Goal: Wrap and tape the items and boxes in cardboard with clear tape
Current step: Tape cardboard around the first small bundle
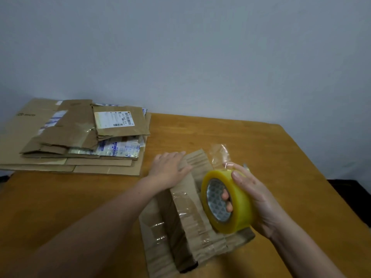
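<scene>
A cardboard-wrapped parcel (186, 223) lies on the wooden table (80, 197), its brown wrap creased and crossed by strips of clear tape. My left hand (170, 169) presses flat on the parcel's far end, fingers straight. My right hand (255, 199) grips a thick yellowish roll of clear tape (226, 201) just above the parcel's right side, fingers hooked through the core and thumb over the top. A loose length of clear tape (219, 154) stands up from the roll beyond the parcel.
A stack of flattened cardboard boxes (76, 137) with shipping labels lies at the table's far left, overhanging the edge. A pale wall (200, 57) stands close behind the table. The table's right edge runs diagonally, with dark floor beyond.
</scene>
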